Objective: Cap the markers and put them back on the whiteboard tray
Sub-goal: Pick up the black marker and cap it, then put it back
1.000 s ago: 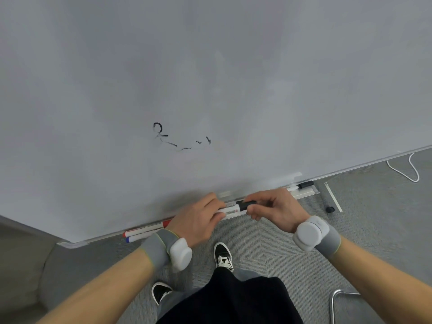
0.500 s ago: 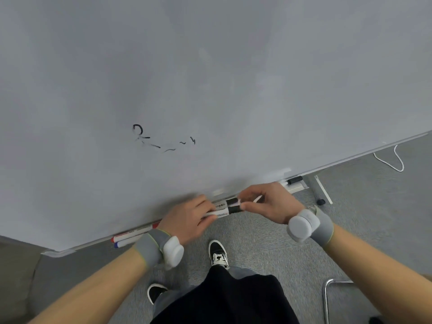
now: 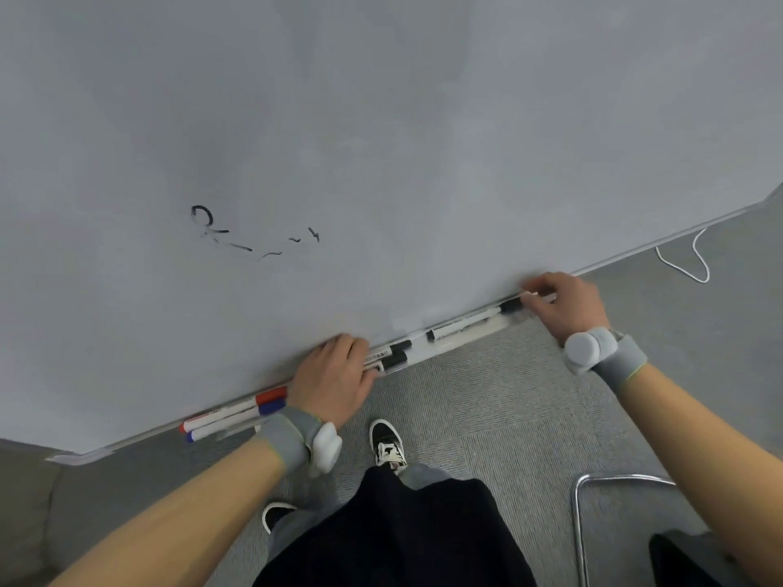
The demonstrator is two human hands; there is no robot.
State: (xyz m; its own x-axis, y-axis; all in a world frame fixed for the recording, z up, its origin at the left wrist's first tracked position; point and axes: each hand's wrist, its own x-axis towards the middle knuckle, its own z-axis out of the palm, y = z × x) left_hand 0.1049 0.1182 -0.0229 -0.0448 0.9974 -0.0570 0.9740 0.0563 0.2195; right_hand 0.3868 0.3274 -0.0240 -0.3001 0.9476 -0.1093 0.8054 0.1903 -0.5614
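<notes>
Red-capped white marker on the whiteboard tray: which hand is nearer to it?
Left. The left hand rests beside the red-capped white marker; the right hand is far along the tray.

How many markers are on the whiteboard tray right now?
5: red marker and blue marker at left, two black-capped under the left hand, one by the right hand. Others may be hidden.

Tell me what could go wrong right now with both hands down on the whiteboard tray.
1. The left hand covers the black markers near the tray's front lip; drawing back carelessly could roll one onto the carpet.
2. The right hand's fingers hold a black-tipped marker at the tray's right end, where it could slip off if released askew.
3. Whether that marker's cap is fully seated cannot be told; a loose cap would let it dry out.
</notes>
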